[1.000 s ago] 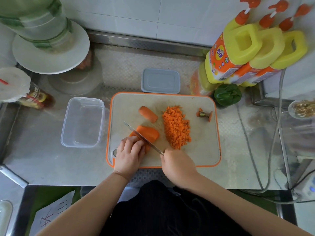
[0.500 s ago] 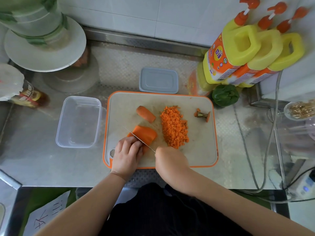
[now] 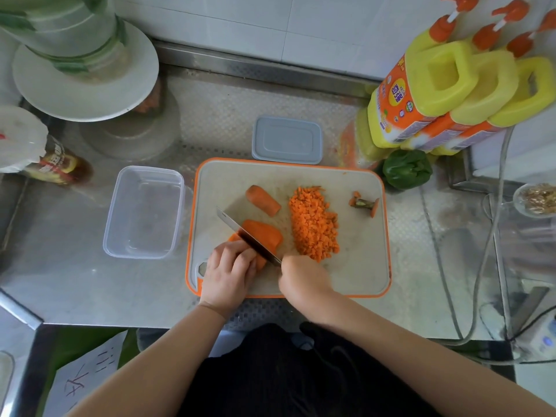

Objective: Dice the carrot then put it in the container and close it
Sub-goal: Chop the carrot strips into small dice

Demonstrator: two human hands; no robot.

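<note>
Currently left hand (image 3: pixel 227 273) pins the carrot (image 3: pixel 264 236) on the board (image 3: pixel 355 275), fingers curled over it; right hand (image 3: pixel 304 276) grips the knife (image 3: pixel 246 237), blade across it. Container (image 3: pixel 144 212) at board's left edge, lid (image 3: pixel 287 139) behind.

The surface (image 3: pixel 75 284) is a steel counter with a raised back lip along the tiled wall. At the middle of its near edge lies an orange-rimmed cutting board (image 3: pixel 358 266). Just left of the board sits a clear container (image 3: pixel 120 206), and its grey lid (image 3: pixel 287 139) lies behind the board. Three yellow bottles (image 3: pixel 445 94) stand at the back right corner, a green pepper (image 3: pixel 406 170) before them. A round white stand (image 3: pixel 84 97) occupies the back left corner, a jar (image 3: pixel 57 168) at the left edge.
</note>
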